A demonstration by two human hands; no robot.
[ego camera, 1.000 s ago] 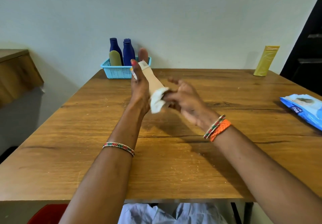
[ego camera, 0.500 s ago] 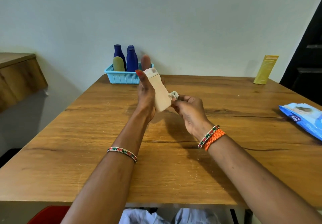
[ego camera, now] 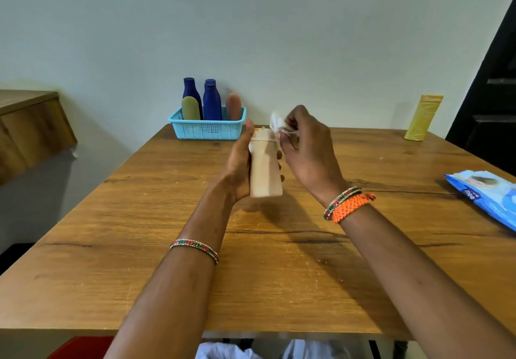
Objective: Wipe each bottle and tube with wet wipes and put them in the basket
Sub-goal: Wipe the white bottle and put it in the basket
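Left hand (ego camera: 240, 163) is gripping a beige bottle (ego camera: 264, 166) upright above the table (ego camera: 139, 219) centre; right hand (ego camera: 304, 146) is pinching a crumpled wet wipe (ego camera: 276, 122) at the bottle's cap. Blue basket (ego camera: 206, 130) is sitting at the far edge; a yellow tube (ego camera: 423, 117) is standing at the far right corner.

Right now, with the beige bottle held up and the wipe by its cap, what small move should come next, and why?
Probably bring the wet wipe in the right hand down onto the cap of the beige bottle and rub it. The left hand holds the bottle upright, and the wipe sits just beside the cap.
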